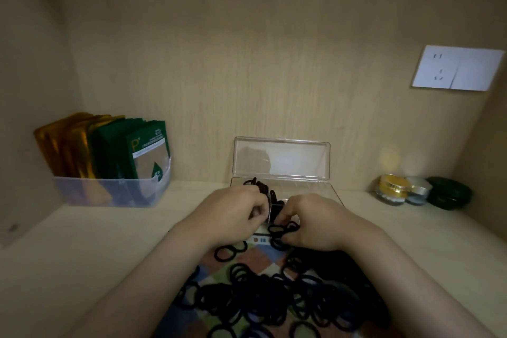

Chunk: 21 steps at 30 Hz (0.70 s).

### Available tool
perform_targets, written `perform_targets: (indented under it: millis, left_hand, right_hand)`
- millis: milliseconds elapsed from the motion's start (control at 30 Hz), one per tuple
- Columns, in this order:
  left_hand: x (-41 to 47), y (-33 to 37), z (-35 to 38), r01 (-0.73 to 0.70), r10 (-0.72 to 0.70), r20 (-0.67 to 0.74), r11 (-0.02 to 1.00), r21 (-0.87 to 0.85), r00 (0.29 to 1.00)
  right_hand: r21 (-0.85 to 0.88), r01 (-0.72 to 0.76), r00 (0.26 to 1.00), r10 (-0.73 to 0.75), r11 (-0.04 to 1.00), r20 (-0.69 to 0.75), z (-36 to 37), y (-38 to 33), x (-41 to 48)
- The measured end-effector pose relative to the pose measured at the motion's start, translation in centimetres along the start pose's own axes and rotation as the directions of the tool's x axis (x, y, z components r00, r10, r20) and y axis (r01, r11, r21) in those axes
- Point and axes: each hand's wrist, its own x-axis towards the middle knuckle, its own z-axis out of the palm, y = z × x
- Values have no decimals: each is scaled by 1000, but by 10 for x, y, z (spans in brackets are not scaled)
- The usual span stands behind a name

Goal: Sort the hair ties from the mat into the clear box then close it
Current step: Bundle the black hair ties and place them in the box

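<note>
Presently, the right hand (315, 221) has its fingers curled down on a small cluster of black hair ties (278, 234), pinching them at the far edge of the mat (255, 255), just before the front wall of the clear box (315, 189). The left hand (233, 214) lies close beside it with its fingers curled inward at the box's front left corner. Whether it holds a tie or the box wall cannot be told, as its fingertips are hidden.

The box stands open, with its lid (281, 158) upright against the back panel. Several black ties already lie in its left portion, just beyond the left knuckles. The greater number remain on the mat in a dense heap between and below the two forearms, with a few loose loops nearer the box.

The mat is patterned in coloured patches and rests on a pale wooden shelf (96, 241). A translucent bin (109, 192) of gold and green packets stands at the left. Three small jars (417, 191), gold, silver and dark green, stand at the right. A white wall socket (458, 68) is mounted above them.
</note>
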Motion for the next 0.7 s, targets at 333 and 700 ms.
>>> perform_targets:
  millis: [333,700]
  left_hand:
    - [-33,-31,0,252,-214,331,965,-78,919]
    - [-35,-34,3,278,-250,133,923,-266,959]
  right_hand:
    - [-189,37,999,-34,981,19,27,-2,8]
    - [372,66,989,-10,926,-150,20,-36,5]
